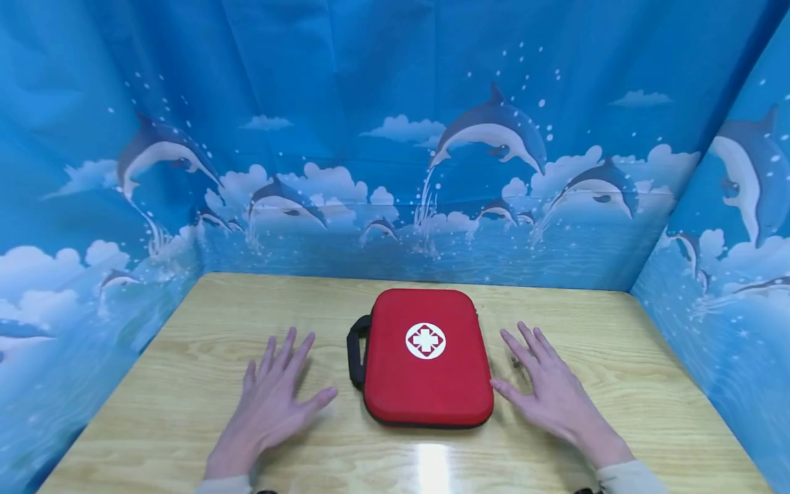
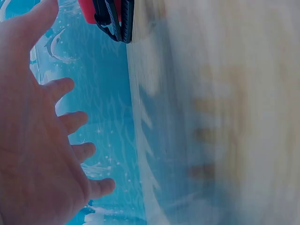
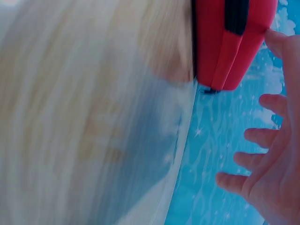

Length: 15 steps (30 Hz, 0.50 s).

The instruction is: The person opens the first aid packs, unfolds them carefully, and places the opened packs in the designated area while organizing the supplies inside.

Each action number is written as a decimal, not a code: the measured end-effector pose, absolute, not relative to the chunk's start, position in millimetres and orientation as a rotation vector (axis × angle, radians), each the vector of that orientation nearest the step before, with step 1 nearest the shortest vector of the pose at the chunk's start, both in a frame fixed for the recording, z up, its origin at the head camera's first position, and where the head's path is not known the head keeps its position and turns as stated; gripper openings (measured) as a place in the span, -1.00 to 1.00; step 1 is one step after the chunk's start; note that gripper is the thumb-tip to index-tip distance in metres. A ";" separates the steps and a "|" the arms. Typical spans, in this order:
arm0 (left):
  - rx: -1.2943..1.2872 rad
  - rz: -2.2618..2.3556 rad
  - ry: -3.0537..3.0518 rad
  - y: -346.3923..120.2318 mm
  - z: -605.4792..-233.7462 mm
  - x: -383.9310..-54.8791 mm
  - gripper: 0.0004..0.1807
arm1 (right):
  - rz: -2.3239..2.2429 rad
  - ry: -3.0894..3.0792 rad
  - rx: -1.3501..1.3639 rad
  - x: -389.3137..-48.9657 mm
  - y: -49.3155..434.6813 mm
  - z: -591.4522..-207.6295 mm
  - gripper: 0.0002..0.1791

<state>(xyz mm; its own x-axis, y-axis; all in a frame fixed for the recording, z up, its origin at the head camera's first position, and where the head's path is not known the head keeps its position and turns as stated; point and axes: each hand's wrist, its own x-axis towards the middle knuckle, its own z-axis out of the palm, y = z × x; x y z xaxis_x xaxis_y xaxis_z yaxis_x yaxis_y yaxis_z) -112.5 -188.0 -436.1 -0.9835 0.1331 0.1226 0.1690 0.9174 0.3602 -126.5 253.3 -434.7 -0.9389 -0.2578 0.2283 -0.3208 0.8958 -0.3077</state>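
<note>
A red first-aid case (image 1: 427,384) lies closed on the table, a white cross emblem (image 1: 425,341) on its lid. Its black carrying handle (image 1: 355,353) points left. My left hand (image 1: 274,408) is spread to the left of the handle, apart from it and holding nothing. To the right of the case my right hand (image 1: 555,391) is spread too, thumb tip right at the case's side edge in the head view. In the right wrist view the case's side (image 3: 220,51) stands close to that thumb. The left wrist view catches the handle (image 2: 112,18) beyond my left thumb.
The light wooden table (image 1: 204,343) runs back to a blue curtain (image 1: 370,89) printed with dolphins and clouds. More of this curtain closes off the left and right sides. A small dark object (image 1: 516,361) shows partly behind my right hand.
</note>
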 end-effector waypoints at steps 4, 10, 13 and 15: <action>-0.266 -0.632 -2.974 -183.8 -435.5 -118.8 -0.01 | 0.555 -2.875 0.506 -125.6 241.8 -431.8 -0.10; -0.294 -0.679 -2.993 -177.7 -433.9 -129.3 -0.02 | 0.605 -2.920 0.605 -125.4 220.1 -424.7 -0.05; -0.301 -0.703 -3.001 -174.5 -433.4 -134.6 -0.02 | 0.616 -2.948 0.644 -126.0 209.6 -422.9 -0.04; -0.307 -0.730 -3.006 -172.5 -433.4 -137.4 -0.02 | 0.613 -2.967 0.659 -126.8 204.1 -423.4 -0.05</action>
